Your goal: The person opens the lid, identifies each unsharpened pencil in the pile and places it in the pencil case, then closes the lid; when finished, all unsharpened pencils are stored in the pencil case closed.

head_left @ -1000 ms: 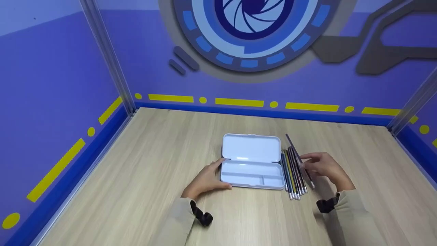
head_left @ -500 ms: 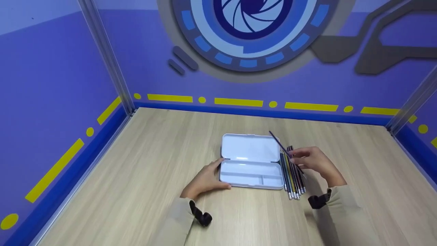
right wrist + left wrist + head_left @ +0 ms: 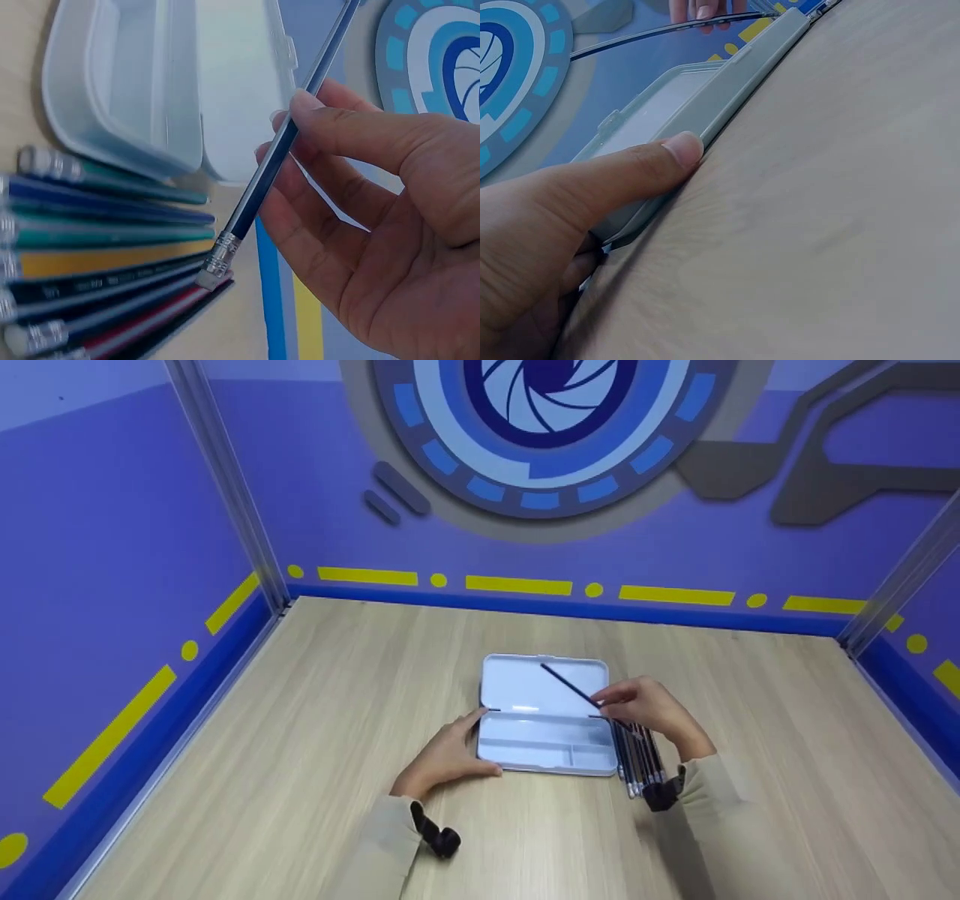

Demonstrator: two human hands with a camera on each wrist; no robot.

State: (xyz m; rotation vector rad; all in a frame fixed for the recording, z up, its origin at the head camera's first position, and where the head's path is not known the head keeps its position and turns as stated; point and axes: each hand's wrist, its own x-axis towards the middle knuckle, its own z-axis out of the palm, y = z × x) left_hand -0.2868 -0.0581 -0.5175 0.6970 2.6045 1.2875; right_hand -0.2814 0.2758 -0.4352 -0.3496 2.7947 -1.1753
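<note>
A white pencil case (image 3: pixel 525 754) lies open on the table, its lid at the back and its divided tray in front, with nothing in the tray. My left hand (image 3: pixel 442 757) holds the case's left end, thumb (image 3: pixel 679 150) along the front side and fingers at the left side. My right hand (image 3: pixel 651 711) pinches a dark pencil (image 3: pixel 276 154) between thumb and fingertips. That pencil slants in the air over the right of the lid, eraser end toward me. Beneath the right hand, several pencils (image 3: pixel 112 238) with erasers lie side by side against the case's right side.
The wooden table (image 3: pixel 360 675) is bounded by a blue-purple back wall (image 3: pixel 315 495) and side walls. Metal posts (image 3: pixel 225 487) stand at the corners. Black straps (image 3: pixel 436 834) with small cameras sit on both wrists.
My right hand has lifted the dark pencil off the right side of the bunch and carried it left, over the lid. The left hand stays at the case.
</note>
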